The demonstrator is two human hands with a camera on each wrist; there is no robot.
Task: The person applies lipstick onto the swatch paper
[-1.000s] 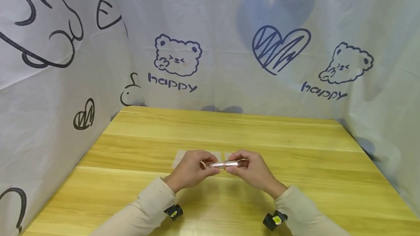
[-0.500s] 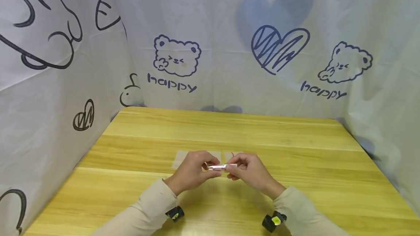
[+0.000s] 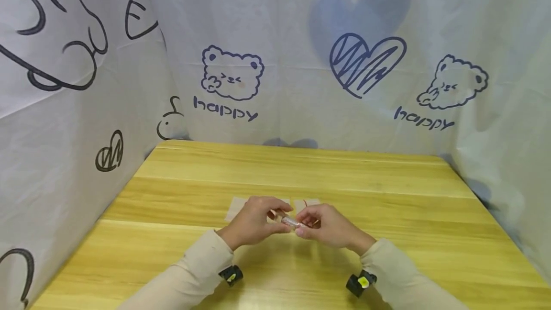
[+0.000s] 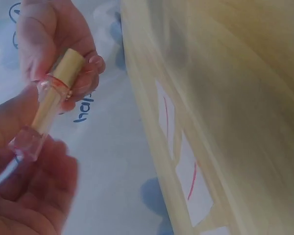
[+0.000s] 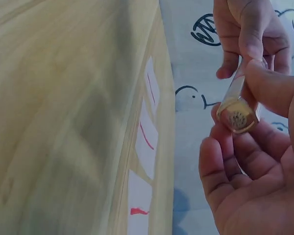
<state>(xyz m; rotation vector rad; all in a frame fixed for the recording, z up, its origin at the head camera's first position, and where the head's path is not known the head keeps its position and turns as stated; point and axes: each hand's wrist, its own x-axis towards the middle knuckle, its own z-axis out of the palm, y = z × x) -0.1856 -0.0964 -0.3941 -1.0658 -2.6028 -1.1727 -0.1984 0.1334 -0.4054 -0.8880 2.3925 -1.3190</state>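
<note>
A small clear lipstick tube point(image 3: 289, 222) is held in the air between both hands, above the wooden table point(image 3: 366, 252). My left hand point(image 3: 254, 221) pinches its clear, pinkish end point(image 4: 27, 143) between thumb and fingers. At the other end, the thumb and fingers of my right hand point(image 3: 330, 226) hold the gold part point(image 4: 68, 67). A round sticker point(image 5: 236, 117) shows on the gold end in the right wrist view. In the head view, the tube slants down to the right, its right end partly hidden by the fingers.
Paper slips lie on the table behind the hands, a left one point(image 3: 235, 208) and a right one point(image 3: 312, 201) visible from the head. Red strokes mark the slips point(image 5: 146, 142). White printed curtains point(image 3: 275, 109) enclose the table's back and sides.
The lipstick tube has gone from nearly level to slanting down toward the right. My right hand's fingers have shifted around its end, uncovering a red stroke on the right slip.
</note>
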